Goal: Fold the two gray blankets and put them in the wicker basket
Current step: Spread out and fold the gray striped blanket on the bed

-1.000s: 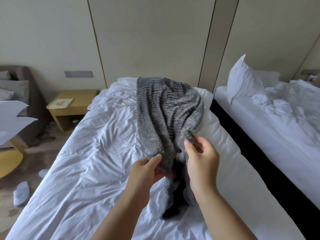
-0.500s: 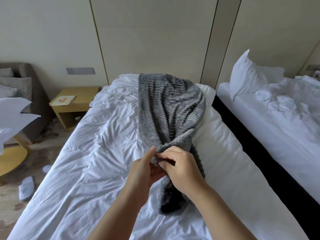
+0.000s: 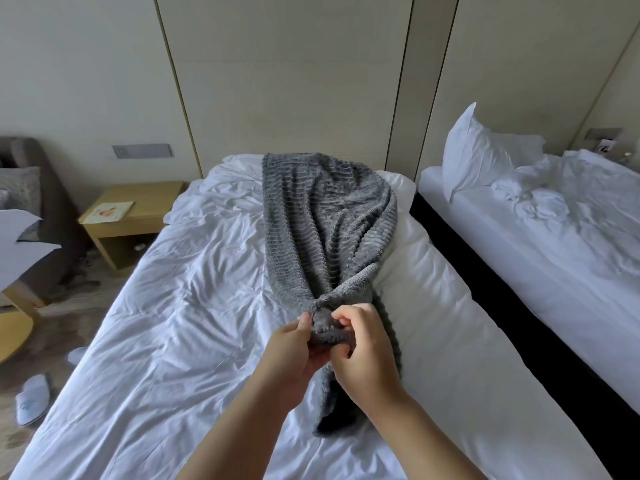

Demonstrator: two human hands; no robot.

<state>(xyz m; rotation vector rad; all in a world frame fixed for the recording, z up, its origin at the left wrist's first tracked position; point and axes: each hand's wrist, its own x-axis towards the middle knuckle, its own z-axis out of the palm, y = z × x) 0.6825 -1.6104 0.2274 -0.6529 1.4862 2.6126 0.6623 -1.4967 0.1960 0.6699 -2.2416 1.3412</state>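
One gray ribbed blanket [image 3: 322, 216] lies lengthwise down the middle of the white bed [image 3: 166, 323], wide at the headboard and drawn to a bunch near me. My left hand [image 3: 294, 351] and my right hand [image 3: 363, 348] meet at that bunch, and both pinch the gathered near edge of the blanket. A loose tail of the blanket hangs below my hands onto the sheet. No second gray blanket and no wicker basket are in view.
A second bed [image 3: 554, 254] with a white pillow [image 3: 481, 150] stands to the right across a dark gap. A wooden nightstand [image 3: 131, 220] and a gray armchair [image 3: 34, 188] stand at the left. White slippers [image 3: 31, 400] lie on the floor.
My two hands came together from slightly apart, and the blanket's near edge is now gathered into one bunch between them. The view shifted a little.
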